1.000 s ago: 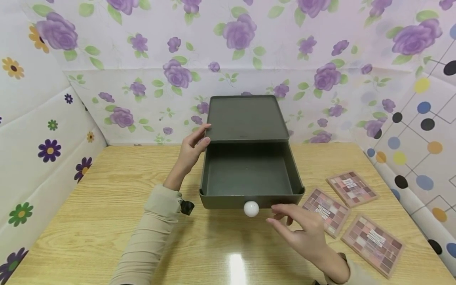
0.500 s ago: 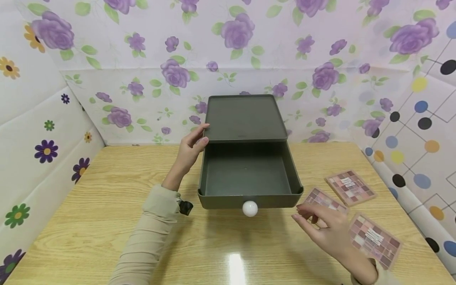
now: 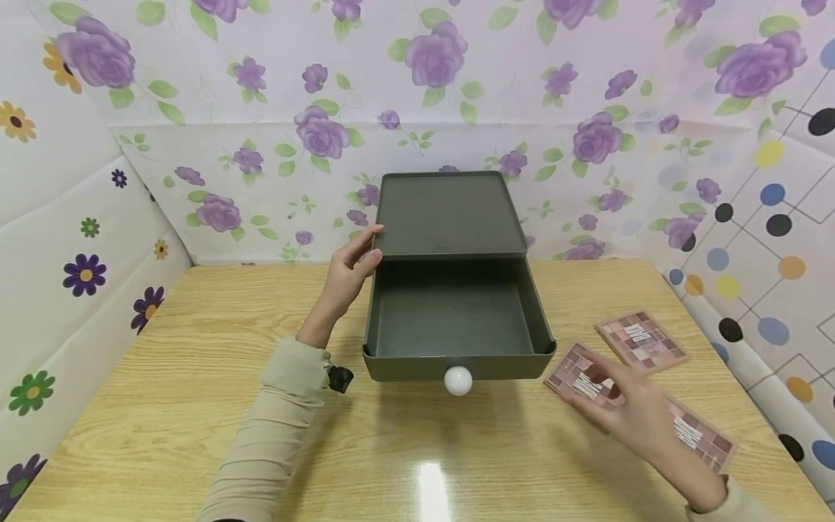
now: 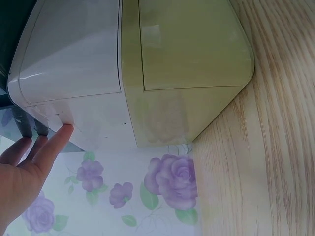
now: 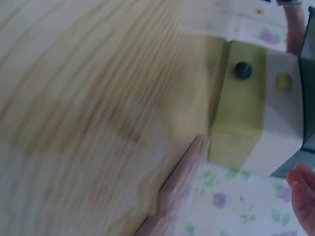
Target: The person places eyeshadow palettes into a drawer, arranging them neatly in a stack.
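Note:
A dark grey drawer box point(image 3: 450, 217) stands at the back of the wooden table, its drawer point(image 3: 453, 319) pulled out and bare inside, with a white knob point(image 3: 458, 380) on the front. My left hand point(image 3: 369, 246) rests with straight fingers against the box's front left corner, thumb on the top rim; the left wrist view shows those fingers point(image 4: 47, 147) touching the box wall point(image 4: 88, 64). My right hand point(image 3: 592, 395) lies flat on the middle one of three eyeshadow palettes point(image 3: 577, 370), right of the drawer. Only its fingertips point(image 5: 305, 196) appear in the blurred right wrist view.
Another palette point(image 3: 642, 339) lies farther back right, and a third point(image 3: 707, 442) is partly under my right forearm. Floral padded walls close in the table at the back and both sides. Bare wood point(image 3: 196, 362) stretches left of and in front of the box.
My right hand has moved from in front of the knob rightward onto the middle palette. The left hand and the drawer have not moved.

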`<state>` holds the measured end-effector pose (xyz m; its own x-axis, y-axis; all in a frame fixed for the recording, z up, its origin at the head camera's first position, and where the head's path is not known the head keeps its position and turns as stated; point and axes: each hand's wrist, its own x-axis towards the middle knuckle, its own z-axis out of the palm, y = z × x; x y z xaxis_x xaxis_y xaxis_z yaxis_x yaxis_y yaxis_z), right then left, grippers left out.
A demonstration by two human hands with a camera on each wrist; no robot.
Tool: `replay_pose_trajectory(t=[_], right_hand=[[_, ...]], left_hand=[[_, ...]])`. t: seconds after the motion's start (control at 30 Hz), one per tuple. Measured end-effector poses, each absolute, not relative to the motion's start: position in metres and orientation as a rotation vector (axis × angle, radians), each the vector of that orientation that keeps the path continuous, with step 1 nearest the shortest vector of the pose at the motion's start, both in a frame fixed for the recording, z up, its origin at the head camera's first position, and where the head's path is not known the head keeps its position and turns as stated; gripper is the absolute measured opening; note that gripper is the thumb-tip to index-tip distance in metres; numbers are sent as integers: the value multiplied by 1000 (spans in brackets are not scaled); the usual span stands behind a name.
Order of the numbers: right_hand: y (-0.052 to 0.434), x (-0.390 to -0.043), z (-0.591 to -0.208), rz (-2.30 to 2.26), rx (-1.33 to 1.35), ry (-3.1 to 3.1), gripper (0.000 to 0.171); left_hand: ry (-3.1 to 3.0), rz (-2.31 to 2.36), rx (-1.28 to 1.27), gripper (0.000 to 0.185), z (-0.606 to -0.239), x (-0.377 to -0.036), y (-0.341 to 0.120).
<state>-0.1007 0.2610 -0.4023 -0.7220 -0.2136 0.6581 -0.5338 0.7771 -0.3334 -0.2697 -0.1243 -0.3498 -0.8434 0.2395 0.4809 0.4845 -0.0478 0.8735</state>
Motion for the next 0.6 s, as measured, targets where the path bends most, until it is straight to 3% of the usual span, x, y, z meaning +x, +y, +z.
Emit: replay_pose_trajectory(t=[0.33, 0.5, 0.6], right_hand=[[292, -105, -409, 658, 398, -2744, 91], [309, -110, -419, 582, 456, -2791, 113], [317, -111, -424, 524, 485, -2833, 112]], left_hand=[[-2035, -1995, -800, 45, -350, -270, -125], [-2026, -1985, -816, 68, -353, -273, -125], [-2028, -1988, -815, 63, -353, -271, -125]])
